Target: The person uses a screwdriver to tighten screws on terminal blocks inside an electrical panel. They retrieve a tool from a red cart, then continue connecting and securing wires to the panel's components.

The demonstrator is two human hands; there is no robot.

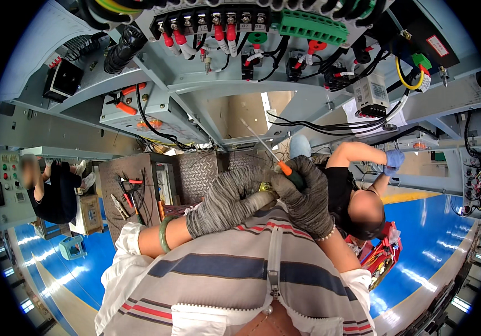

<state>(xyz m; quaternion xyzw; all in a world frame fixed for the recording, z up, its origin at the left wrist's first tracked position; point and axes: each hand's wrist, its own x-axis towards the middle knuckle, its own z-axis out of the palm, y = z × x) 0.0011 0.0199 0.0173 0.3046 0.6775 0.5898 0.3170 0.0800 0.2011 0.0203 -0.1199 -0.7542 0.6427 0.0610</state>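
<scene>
My right hand [310,193], in a grey knit glove, is closed round the handle of a screwdriver [291,173] with an orange and dark green grip. The screwdriver's thin shaft slants up and to the left, and its tip touches nothing that I can make out. Close beside it, my left hand [226,196], gloved alike, pinches a small yellowish part [264,186]. Most of that part is hidden by the fingers. Both hands are together in front of my chest.
Overhead runs a grey cabinet frame with a black terminal block [212,23] and a green connector [313,27]. Pliers [120,207] lie on a brown metal platform at left. A blue-gloved co-worker [358,196] is close at right, beside a red tool box [383,252]; another person [55,190] sits far left.
</scene>
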